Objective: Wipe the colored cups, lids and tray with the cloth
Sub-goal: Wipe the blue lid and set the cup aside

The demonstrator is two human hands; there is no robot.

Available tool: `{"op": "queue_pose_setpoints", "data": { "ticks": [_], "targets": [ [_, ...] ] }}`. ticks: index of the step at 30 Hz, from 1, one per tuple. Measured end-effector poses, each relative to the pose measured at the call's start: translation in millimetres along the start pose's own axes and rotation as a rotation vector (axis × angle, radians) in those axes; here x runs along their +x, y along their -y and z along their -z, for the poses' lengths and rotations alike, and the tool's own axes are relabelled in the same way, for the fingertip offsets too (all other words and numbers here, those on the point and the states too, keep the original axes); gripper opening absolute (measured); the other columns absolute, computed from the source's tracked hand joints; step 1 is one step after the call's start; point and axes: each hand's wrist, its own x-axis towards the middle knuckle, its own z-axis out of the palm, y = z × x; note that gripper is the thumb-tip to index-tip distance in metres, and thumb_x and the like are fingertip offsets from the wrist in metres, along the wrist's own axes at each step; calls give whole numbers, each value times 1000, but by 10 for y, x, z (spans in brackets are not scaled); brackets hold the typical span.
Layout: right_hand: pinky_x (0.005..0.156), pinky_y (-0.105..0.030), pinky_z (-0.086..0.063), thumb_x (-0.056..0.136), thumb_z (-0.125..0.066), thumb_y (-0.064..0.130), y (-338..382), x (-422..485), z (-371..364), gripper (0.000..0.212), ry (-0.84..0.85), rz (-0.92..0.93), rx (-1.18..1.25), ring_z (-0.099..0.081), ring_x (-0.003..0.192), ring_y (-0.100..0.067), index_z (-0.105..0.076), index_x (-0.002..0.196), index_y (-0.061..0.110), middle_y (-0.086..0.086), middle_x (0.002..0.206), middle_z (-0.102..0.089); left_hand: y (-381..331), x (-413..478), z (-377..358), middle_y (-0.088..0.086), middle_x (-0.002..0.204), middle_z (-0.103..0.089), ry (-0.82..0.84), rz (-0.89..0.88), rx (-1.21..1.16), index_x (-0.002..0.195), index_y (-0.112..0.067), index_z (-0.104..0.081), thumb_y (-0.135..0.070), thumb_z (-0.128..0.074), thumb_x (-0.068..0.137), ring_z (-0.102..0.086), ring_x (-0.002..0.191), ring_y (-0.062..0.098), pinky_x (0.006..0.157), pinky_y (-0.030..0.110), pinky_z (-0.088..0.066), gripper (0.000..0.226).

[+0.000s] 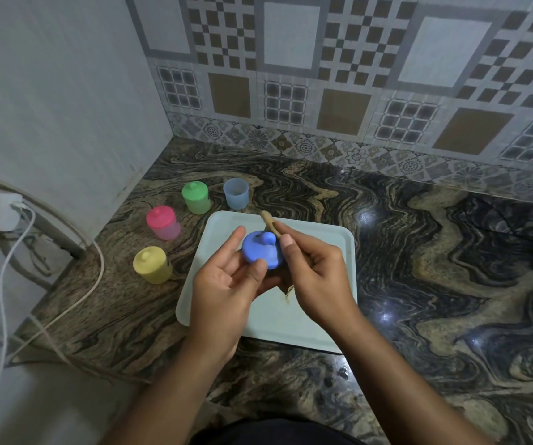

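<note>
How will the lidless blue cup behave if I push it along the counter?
The blue cup looks like thin translucent plastic, so probably light. The counter shines, so it should slide easily. It stands upright and fairly tall, so a high push may tip it.

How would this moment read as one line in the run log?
left hand holds blue lid | right hand grips cloth beside lid | blue cup uncovered, off tray
</note>
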Motion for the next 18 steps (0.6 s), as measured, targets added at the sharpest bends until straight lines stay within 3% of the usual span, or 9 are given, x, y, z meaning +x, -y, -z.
{"op": "queue_pose_setpoints", "data": {
  "ticks": [1,4,6,8,11,13,16,18],
  "targets": [
    [68,-28,-49,105,-51,14,30,-9,6,30,-45,11,36,-71,77,-32,-69,124,29,-25,105,-70,-7,17,7,8,119,-72,-20,5,-8,140,-20,-44,-12,-64,80,-71,106,24,82,41,-60,64],
    [79,-24,-56,104,-52,12,17,-84,24,29,-84,64,57,-72,103,-15,-68,127,22,-9,115,-75,-28,82,52,10,110,-75,-106,1,-32,132,-14,-54,-10,-63,87,-73,97,21,74,32,-59,46],
    [94,-44,-57,104,-54,22,-68,-151,0,31,-26,110,-22,-64,124,-23,-67,132,21,7,133,-68,-38,98,69,6,110,-75,-107,-3,-25,131,-13,-56,-5,-58,93,-73,99,19,75,29,-58,39],
    [100,-57,-53,102,-54,29,-145,-191,-15,34,1,175,-112,-59,130,-31,-66,133,24,13,140,-61,-49,99,80,2,107,-76,-91,-6,0,132,-17,-57,-5,-55,96,-72,94,13,72,27,-57,38],
    [103,-50,-53,101,-54,19,-113,-153,23,32,-12,204,-150,-54,135,-15,-67,131,16,6,137,-64,-84,91,103,2,105,-76,-36,20,25,131,-18,-59,-12,-57,90,-69,89,12,68,25,-56,41],
    [104,-42,-53,102,-54,17,-57,-114,73,32,-12,168,-158,-57,132,-8,-68,130,14,4,133,-67,-86,77,110,1,110,-75,22,53,48,131,-17,-60,-11,-55,92,-70,97,17,72,29,-57,39],
    [75,-25,-57,103,-54,22,-60,-74,76,32,9,84,-139,-72,93,-5,-68,131,20,4,112,-73,-83,28,75,1,123,-71,76,57,84,141,-14,-50,-14,-55,93,-68,112,21,86,41,-58,49],
    [67,-22,-51,102,-53,27,-73,-69,46,32,-2,56,-116,-67,77,1,-68,130,25,6,100,-74,-93,17,32,0,125,-70,92,28,125,146,-15,-42,-13,-60,87,-68,112,22,88,42,-58,62]
  ]
}}
